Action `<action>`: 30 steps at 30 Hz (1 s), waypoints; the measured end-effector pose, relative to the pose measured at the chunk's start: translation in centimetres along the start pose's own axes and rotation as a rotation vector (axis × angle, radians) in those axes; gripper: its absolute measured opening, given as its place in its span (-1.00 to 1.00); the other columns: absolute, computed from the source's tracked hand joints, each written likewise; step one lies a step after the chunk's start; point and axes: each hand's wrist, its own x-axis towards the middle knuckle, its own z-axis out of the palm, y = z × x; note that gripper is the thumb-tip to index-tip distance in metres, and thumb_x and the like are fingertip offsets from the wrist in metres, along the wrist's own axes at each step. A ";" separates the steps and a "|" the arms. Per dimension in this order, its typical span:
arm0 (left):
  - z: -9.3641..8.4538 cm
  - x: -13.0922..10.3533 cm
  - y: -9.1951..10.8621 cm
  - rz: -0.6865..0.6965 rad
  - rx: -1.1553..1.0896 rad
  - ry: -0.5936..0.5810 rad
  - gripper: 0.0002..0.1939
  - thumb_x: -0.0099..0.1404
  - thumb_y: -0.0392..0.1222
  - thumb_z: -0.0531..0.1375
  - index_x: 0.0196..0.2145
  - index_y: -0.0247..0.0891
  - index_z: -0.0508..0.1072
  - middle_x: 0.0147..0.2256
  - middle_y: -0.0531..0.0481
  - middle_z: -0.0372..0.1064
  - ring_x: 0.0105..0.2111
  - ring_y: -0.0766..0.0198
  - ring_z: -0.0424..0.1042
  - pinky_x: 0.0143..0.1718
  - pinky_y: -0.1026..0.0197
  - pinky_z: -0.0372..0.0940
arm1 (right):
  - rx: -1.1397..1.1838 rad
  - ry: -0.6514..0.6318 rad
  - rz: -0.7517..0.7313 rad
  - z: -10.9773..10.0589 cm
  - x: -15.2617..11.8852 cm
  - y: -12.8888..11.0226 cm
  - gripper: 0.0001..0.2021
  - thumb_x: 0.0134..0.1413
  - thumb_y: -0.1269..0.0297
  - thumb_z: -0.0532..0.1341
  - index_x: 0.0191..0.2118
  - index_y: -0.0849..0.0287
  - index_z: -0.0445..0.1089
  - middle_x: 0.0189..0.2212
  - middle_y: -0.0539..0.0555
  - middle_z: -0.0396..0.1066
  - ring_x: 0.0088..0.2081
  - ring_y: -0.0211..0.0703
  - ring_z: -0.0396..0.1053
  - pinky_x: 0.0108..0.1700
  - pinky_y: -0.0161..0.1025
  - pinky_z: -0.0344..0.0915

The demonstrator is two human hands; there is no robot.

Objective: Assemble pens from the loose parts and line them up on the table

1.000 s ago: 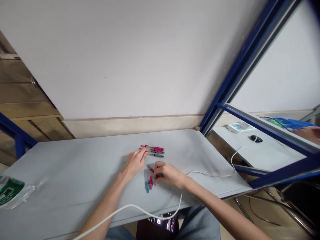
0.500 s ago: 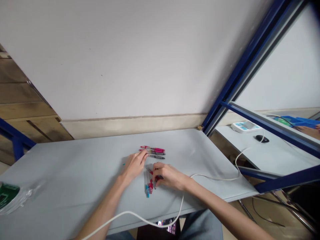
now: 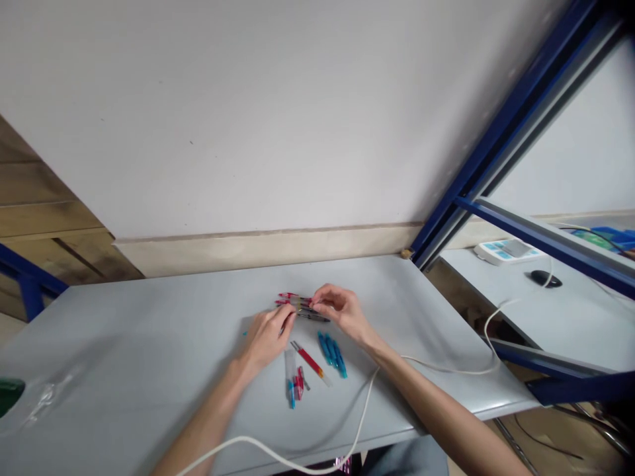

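A row of red and black pens [image 3: 313, 317] lies at the middle of the table. My left hand [image 3: 268, 334] is at the left end of the row, its thumb and forefinger pinched on a thin pen. My right hand [image 3: 344, 314] pinches at the right end, and its fingers partly cover the pens. Nearer to me lie red pen refills [image 3: 310, 359], several blue pen barrels [image 3: 332, 352], small red pen parts [image 3: 298, 383] and a clear tube with a blue end [image 3: 290, 390].
A white cable [image 3: 364, 410] runs over the grey table [image 3: 173, 357] past my right forearm. At the left edge is a green and clear plastic item [image 3: 37, 400]. Beyond the blue frame [image 3: 496, 139], a black mouse [image 3: 546, 278] and a white device [image 3: 506, 251] stand on another table.
My right hand has moved up and away from the loose parts to the row of pens, uncovering the blue barrels and red refills. My left hand stays by the row. The view has shifted slightly.
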 end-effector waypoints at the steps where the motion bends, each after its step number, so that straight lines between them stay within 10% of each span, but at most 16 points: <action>1: 0.1 0.0 0.1 0.005 -0.005 0.003 -0.77 0.52 -0.13 -0.03 -0.13 -0.14 0.41 -0.32 0.03 0.51 -0.39 0.25 0.46 -0.33 0.24 0.22 | 0.062 0.044 0.039 -0.1 0.2 0.3 -0.79 0.09 0.15 0.38 -0.26 0.17 0.46 -0.32 0.07 0.50 -0.27 -0.13 0.45 -0.19 -0.22 0.35; 30: 0.8 -0.2 1.6 0.068 0.041 -0.030 -0.72 0.54 -0.14 -0.07 -0.11 -0.13 0.43 -0.33 0.03 0.52 -0.38 0.25 0.49 -0.33 0.24 0.26 | 0.268 0.151 0.184 1.2 -0.9 1.9 -0.67 -0.12 0.10 0.50 -0.34 0.16 0.44 -0.44 0.02 0.50 -0.39 -0.18 0.43 -0.28 -0.24 0.36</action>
